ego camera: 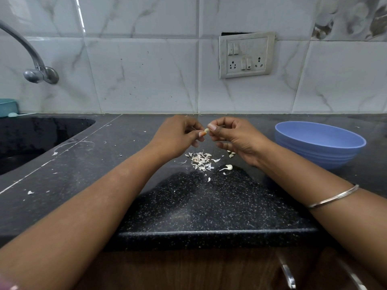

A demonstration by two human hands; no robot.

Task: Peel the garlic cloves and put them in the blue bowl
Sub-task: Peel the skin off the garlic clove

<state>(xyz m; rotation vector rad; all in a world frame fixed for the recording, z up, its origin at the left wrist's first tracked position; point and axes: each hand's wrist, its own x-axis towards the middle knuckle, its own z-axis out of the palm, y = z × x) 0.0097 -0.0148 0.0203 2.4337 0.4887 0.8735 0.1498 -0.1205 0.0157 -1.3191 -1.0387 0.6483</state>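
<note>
- Clearly mid-task: both hands meet above the middle of the counter, working one clove between them.
- Left hand has its fingers curled in, fingertips pinching the left end of the clove; the thumbnail sits right against it.
- Right hand pinches the clove's right end between thumb and forefinger, the other fingers curled loosely beneath.
- That clove looks pale and mostly bare, so I judge its peeling to be near its end, though any skin left on it is too small to make out.
- Done so far: a pile of skins lies on the counter just near of the hands, which suggests several cloves are already peeled.
- Left to do: a clove with a stem lies right of the skins, and a few small ones lie under the right hand; whether they are peeled I cannot tell.
- The bowl stands to the right, well apart from the hands; its inside is hidden by the near wall, so the count of cloves in it cannot be told.
- Next in my view: finish this clove, carry it right to the bowl, then take up the ones on the counter.
</note>
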